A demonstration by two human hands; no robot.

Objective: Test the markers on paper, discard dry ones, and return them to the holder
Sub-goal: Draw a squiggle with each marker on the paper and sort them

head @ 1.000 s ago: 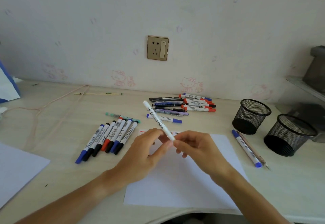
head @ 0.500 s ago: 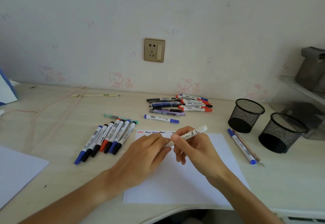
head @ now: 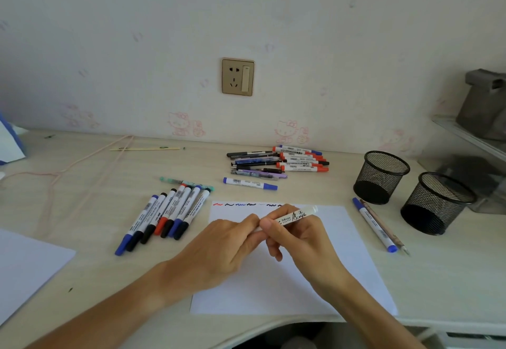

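Observation:
A white marker (head: 297,215) with black lettering lies nearly level above the white paper (head: 342,261). My right hand (head: 298,236) grips its barrel, and my left hand (head: 219,250) pinches its left end, which the fingers hide. Short red, blue and black test squiggles (head: 241,204) run along the paper's top edge. Two empty black mesh holders (head: 380,176) (head: 435,202) stand at the right. Several markers (head: 167,214) lie in a row left of the paper, and a pile of markers and pens (head: 279,162) lies near the wall.
A blue-capped marker and a thin pen (head: 376,224) lie right of the paper. A single blue marker (head: 250,183) lies above it. Another sheet (head: 24,269) is at the left edge. A pink cord (head: 82,162) loops across the back left. A grey shelf (head: 479,129) is at right.
The marker swung from pointing up and left to lying nearly level, pointing right. Both hands dropped closer to the paper. My left fingers stay on its near end.

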